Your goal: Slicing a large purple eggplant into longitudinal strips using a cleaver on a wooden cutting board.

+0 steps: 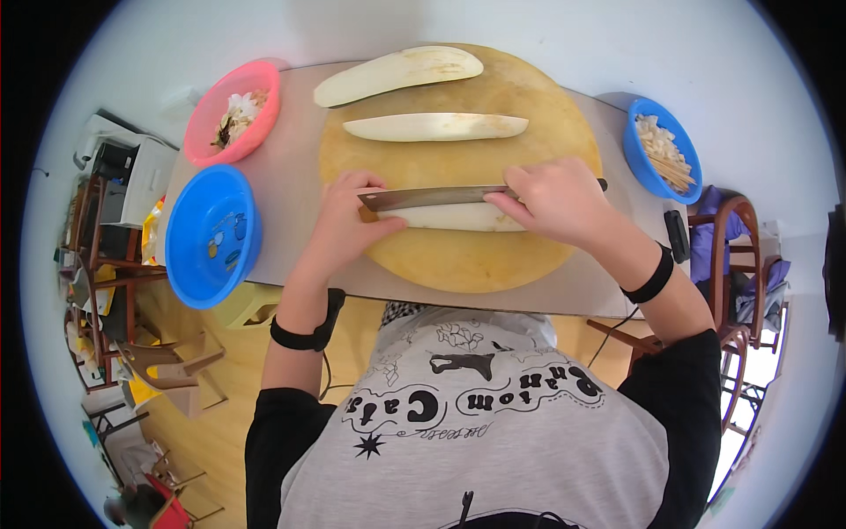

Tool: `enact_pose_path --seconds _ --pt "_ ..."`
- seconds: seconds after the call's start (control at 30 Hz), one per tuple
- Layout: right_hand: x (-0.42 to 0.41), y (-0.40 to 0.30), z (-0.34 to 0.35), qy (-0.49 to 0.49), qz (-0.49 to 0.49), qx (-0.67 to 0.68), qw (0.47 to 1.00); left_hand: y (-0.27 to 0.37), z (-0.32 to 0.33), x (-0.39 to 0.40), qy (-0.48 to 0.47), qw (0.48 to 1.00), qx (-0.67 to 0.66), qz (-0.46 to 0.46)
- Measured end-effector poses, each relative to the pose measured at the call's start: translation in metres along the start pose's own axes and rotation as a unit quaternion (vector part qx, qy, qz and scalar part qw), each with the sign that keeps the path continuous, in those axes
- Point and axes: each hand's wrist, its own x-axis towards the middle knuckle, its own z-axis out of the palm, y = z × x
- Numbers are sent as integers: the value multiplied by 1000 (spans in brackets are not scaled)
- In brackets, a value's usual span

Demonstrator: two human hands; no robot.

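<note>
My right hand (555,198) grips a broad-bladed kitchen knife (433,196) where the handle meets the blade; the black handle end sticks out past the hand. The blade lies lengthwise along a pale eggplant piece (456,217) on the round wooden cutting board (462,261), hiding its far side. With the thumb on the near side and the fingers beyond the blade tip, my left hand (350,215) holds that piece's left end. Farther up the board are a narrow eggplant wedge (436,127) and a wider cut eggplant piece (400,74), which overhangs the board's left edge.
Left of the board stand a pink bowl (198,135) with chopped food and a blue basin (215,198). A blue bowl (631,142) of pale pieces and sticks is at right, near a small black object (676,237) on the table's edge. The wall (548,40) borders the table's far side.
</note>
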Motion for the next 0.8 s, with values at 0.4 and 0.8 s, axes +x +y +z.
enact_pose_path --seconds 0.4,0.8 --pt "2 -1 2 -7 -19 -18 1000 47 -13 21 149 988 -20 30" --pt "-1 2 17 11 -24 6 1000 22 8 23 31 996 -25 -85"
